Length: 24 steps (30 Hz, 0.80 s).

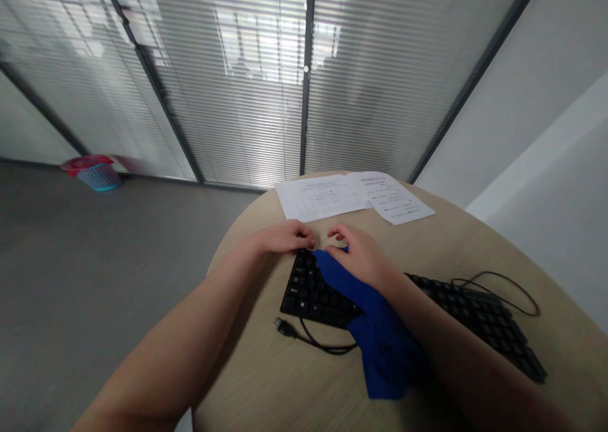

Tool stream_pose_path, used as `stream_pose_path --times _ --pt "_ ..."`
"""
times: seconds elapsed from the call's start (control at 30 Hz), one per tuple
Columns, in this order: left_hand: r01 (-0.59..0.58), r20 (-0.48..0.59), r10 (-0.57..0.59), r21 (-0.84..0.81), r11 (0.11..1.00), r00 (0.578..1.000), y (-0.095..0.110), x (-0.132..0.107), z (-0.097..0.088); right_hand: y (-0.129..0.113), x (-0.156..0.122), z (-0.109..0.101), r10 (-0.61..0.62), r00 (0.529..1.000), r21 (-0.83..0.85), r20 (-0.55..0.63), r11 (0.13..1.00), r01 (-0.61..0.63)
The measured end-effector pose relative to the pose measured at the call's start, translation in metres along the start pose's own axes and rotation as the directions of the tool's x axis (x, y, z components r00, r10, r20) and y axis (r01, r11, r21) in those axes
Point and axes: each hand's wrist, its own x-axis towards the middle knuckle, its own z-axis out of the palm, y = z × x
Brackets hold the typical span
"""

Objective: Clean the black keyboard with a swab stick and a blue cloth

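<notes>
A black keyboard (304, 286) lies slanted on the table, its middle covered by a blue cloth (380, 337) and my right forearm. My left hand (287, 235) is at the keyboard's far left corner, fingers curled and closed on its edge. Just to the right, my right hand (361, 253) has the blue cloth gripped under thumb and palm, with the index finger bent forward. From that hand the cloth drapes over the keys and down onto the tabletop. A black cable with a USB plug (285, 327) rests at the keyboard's near edge.
Two printed paper sheets (327, 196) lie near the far edge of the round wooden table (266, 381). Another loop of black cable (515, 289) lies at the right. A red and blue basket (97, 172) stands on the floor by the glass partition with blinds.
</notes>
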Motion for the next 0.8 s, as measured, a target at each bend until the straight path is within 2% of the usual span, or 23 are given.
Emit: stream_pose_path --times 0.07,0.13,0.2,0.37,0.5,0.67,0.8 --pt "0.011 -0.001 -0.011 -0.005 1.000 1.000 -0.001 0.000 0.000 -0.002 -0.001 -0.005 -0.086 0.995 -0.035 0.048 0.996 0.088" --pt "0.010 0.016 -0.010 -0.010 1.000 1.000 -0.003 -0.001 0.000 -0.004 -0.002 -0.009 -0.176 0.974 -0.064 0.145 0.980 0.186" --pt "0.007 0.054 -0.006 -0.028 1.000 0.999 -0.005 -0.002 -0.002 -0.006 -0.003 -0.012 -0.214 0.955 -0.082 0.206 0.969 0.234" --pt "0.002 0.129 0.012 -0.102 0.995 0.992 -0.009 -0.003 -0.005 -0.006 -0.006 -0.010 -0.241 0.940 -0.123 0.240 0.953 0.276" --pt "-0.008 0.148 0.025 -0.118 0.993 0.989 -0.015 -0.001 -0.006 -0.003 -0.007 -0.009 -0.270 0.923 -0.099 0.275 0.947 0.306" --pt "0.010 0.155 0.014 -0.154 0.988 0.988 -0.016 0.000 -0.005 -0.001 -0.007 -0.008 -0.282 0.924 -0.075 0.260 0.948 0.310" --pt "0.069 0.160 -0.040 -0.176 0.982 0.986 -0.015 -0.002 -0.005 0.001 -0.008 -0.006 -0.240 0.940 -0.136 0.244 0.951 0.278"
